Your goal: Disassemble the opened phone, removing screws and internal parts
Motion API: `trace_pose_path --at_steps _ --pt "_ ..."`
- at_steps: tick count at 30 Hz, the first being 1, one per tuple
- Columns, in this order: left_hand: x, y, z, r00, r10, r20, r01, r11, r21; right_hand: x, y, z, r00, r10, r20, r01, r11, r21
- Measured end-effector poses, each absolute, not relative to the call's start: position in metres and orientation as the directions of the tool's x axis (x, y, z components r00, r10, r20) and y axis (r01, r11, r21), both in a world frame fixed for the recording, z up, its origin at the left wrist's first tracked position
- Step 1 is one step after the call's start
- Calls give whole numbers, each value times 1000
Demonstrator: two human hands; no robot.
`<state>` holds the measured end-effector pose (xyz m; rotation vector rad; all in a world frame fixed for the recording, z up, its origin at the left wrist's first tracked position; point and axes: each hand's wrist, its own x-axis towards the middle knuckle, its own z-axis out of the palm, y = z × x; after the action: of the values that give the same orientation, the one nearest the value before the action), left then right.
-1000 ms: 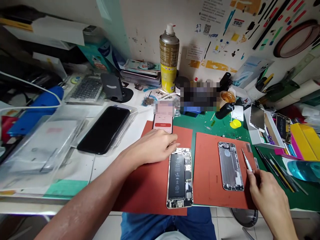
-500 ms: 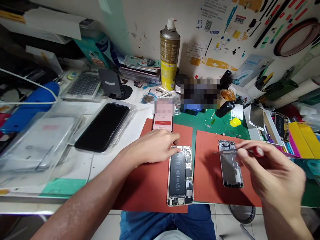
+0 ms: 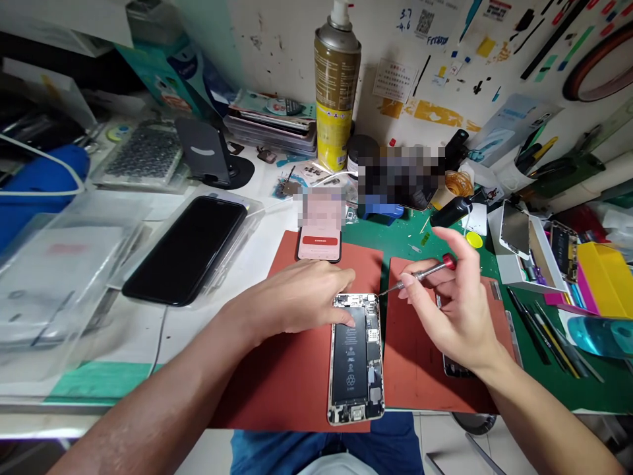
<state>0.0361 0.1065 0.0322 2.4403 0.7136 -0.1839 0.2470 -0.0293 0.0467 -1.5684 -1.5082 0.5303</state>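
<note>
An opened, pale-framed smartphone (image 3: 349, 363) is lying on a flat brick-red mat (image 3: 281, 382) near the front edge of the white worktop (image 3: 185, 326). The left hand (image 3: 291, 297) is resting its thumb on it, fingers half-curled, grip unclear; the right hand (image 3: 452, 313) is pinching a slim, red-capped silver screwdriver (image 3: 420, 274), tip pointing at the phone's far-right corner.

Screwdriver (image 3: 431, 270) at opened phone (image 3: 350, 363)

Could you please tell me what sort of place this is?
Probably a phone repair workshop: an opened phone lies mostly on a red mat, with a screwdriver in the right hand.
</note>
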Motion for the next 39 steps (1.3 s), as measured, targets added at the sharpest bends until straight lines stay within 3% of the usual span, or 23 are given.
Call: trace_pose_path --at_steps 9,21,28,34,39 --pt "38 109 29 839 424 -342 545 -663 513 250 -28 29 66 936 347 600 240 -763" --pt "38 110 29 847 415 -333 532 -667 521 249 -28 27 16 917 400 661 290 -692" --pt "39 111 36 836 391 -385 546 -663 512 253 -27 29 -127 860 495 745 412 -525" --pt "38 112 33 856 370 -360 514 -680 524 250 -27 33 -167 870 464 889 336 -310" --pt "37 112 34 838 389 -383 544 -652 528 250 -23 39 -252 868 427 857 405 -317"
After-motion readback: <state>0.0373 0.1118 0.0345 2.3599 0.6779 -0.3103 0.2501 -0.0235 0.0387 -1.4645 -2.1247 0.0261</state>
